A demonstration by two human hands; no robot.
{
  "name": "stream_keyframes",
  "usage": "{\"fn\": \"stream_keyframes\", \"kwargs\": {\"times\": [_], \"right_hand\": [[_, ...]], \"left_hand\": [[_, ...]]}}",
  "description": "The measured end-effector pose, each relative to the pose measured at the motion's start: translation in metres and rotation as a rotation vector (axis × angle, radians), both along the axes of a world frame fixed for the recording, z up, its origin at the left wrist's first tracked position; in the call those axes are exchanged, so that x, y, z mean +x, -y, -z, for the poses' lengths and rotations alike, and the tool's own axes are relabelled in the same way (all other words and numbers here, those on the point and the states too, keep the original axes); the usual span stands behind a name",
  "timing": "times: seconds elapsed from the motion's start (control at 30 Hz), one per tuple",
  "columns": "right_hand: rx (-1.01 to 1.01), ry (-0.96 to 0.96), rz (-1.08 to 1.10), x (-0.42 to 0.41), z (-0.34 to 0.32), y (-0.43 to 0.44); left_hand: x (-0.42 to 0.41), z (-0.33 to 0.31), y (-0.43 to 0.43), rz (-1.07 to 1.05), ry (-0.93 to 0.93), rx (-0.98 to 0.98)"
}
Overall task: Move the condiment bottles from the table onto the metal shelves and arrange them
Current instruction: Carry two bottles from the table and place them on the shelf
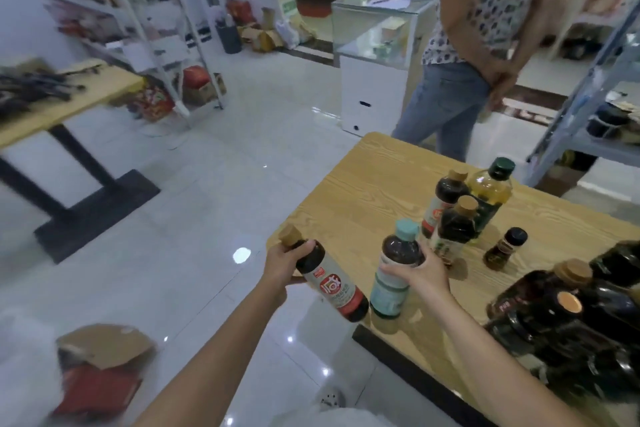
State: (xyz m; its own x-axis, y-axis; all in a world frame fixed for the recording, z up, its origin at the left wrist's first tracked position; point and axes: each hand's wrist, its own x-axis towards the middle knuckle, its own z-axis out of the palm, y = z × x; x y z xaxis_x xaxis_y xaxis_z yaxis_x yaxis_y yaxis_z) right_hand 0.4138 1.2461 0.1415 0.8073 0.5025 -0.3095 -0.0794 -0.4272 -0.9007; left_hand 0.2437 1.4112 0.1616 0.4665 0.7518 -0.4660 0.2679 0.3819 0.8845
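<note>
Now, by the table [381, 184], we grip two bottles: left hand [282, 267] round the red-label bottle [332, 288], right hand [422, 274] round the teal-capped bottle [398, 250]

two hands, left hand [282, 267] and right hand [424, 270], each around a dark bottle

Wooden table [374, 177] — condiment bottles [453, 229] stand clustered on it.

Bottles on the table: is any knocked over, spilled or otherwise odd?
No spill shows. The bottle cluster on the table stands upright. Only the red-labelled bottle leans, since the left hand holds it past the table edge. The right hand grips the teal-capped bottle.
</note>
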Motion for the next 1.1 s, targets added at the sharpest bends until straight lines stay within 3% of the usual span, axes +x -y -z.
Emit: {"fn": "stream_keyframes", "kwargs": {"times": [0.33, 0.73, 0.87, 1.1], "right_hand": [[0.264, -0.053, -0.571, -0.082, -0.056, -0.055], [0.573, -0.002, -1.349, -0.305, -0.182, -0.099], [0.722, -0.031, -1.574, -0.394, -0.232, -0.083], [1.018, -0.179, -1.878, -0.518, -0.324, -0.019]], "left_hand": [[-0.158, -0.09, 0.046, -0.508, 0.038, 0.268], [-0.34, -0.227, 0.158, -1.002, -0.119, 0.732], [-0.387, -0.283, 0.212, -1.105, -0.225, 0.905], [-0.442, -0.381, 0.315, -1.352, -0.608, 1.273]]}}
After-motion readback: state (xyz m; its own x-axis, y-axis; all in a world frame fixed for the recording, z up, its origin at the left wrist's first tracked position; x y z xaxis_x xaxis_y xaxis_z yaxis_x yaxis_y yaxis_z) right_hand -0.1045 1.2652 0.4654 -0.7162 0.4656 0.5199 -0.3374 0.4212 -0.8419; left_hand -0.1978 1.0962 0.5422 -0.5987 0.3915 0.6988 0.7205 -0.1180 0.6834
